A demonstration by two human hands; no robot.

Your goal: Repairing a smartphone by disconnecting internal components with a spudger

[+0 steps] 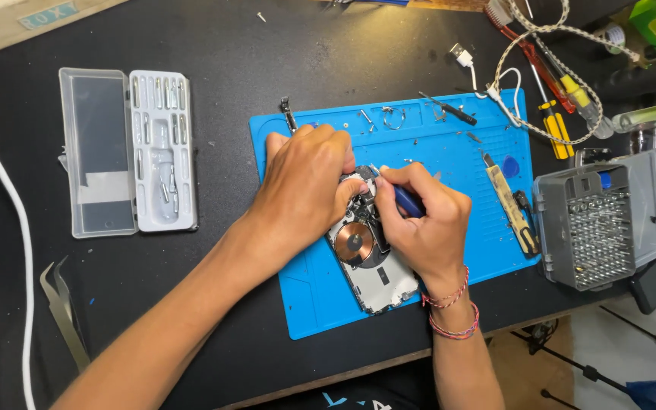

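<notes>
Black table point(267, 45): blue mat point(328, 304), open clear case point(127, 148), tweezers point(62, 307)

The blue mat point(449, 190) is looking soft, rubbery and dull. The open phone point(370, 266) is showing shiny metal and a coppery coil. The counter point(214, 45) is looking black and matt. The case point(127, 152) is looking like clear plastic.

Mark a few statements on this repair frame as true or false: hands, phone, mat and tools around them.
1. The opened phone lies on a blue mat. True.
2. The right hand holds a blue-handled screwdriver. True.
3. The left hand rests off the phone, on the tweezers. False: it is on the phone's upper end; the tweezers lie far left.
4. The grey bit case sits left of the mat. False: it is to the right.
5. The utility knife lies on the mat. True.
</notes>
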